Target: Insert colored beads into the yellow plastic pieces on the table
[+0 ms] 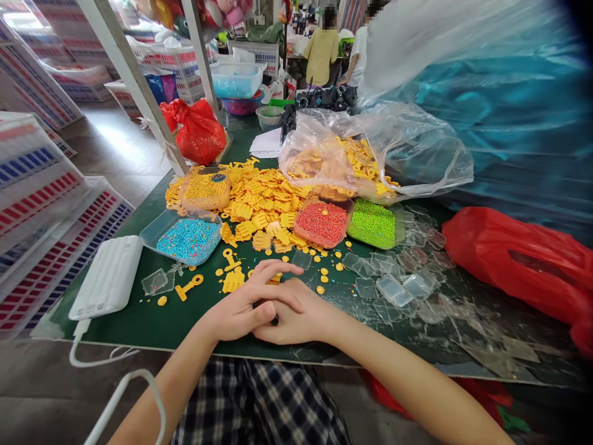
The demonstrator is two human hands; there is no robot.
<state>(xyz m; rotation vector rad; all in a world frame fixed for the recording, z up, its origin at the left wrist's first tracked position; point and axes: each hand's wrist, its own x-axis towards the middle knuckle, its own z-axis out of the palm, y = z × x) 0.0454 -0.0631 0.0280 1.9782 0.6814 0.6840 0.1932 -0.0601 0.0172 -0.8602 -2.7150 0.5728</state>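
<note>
1. On my feed, the left hand [241, 306] and right hand [296, 315] are folded together, fingers curled over each other, resting near the edge of the green tabletop [139, 327].
2. Neither hand is open. Something small and dark shows between them, but I can't tell what.
3. Yellow plastic pieces [259, 201] lie heaped just ahead, with a few loose right by the fingers [282, 269].
4. Blue beads [188, 241] and red beads [320, 224] sit in trays beside the heap, and more yellow pieces fill a clear plastic bag [417, 154].

Red plastic bag [514, 262] on green tabletop [139, 321]
</note>
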